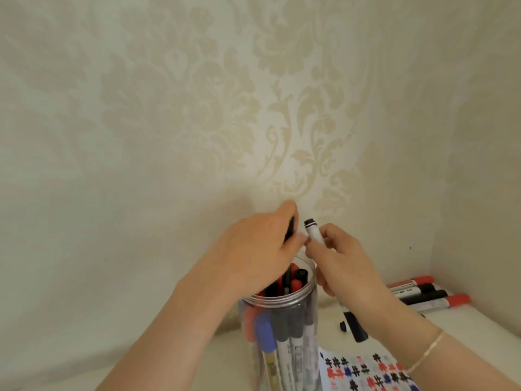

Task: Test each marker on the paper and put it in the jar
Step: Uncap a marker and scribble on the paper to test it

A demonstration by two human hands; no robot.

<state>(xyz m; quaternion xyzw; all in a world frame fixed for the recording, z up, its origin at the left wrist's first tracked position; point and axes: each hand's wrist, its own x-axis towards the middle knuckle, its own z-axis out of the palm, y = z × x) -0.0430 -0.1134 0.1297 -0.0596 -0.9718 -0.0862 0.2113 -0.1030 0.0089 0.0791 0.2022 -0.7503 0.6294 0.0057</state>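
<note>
Both forearms reach up from the bottom edge and meet at centre frame above the jar (279,303). Left hand (262,244) curls, knuckles up, around a black cap (374,230). Right hand (341,258) pinches the uncapped marker (314,231), tip pointing up-left. Marked paper (366,371) lies lower right, with spare markers (423,294) at right.

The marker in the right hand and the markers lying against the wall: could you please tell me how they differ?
The marker in the right hand is held in the air above the jar, tilted with its end up; the markers by the wall lie flat on the table. The held marker has no cap on its raised end, while those by the wall wear red or black caps. Both have pale barrels.
</note>
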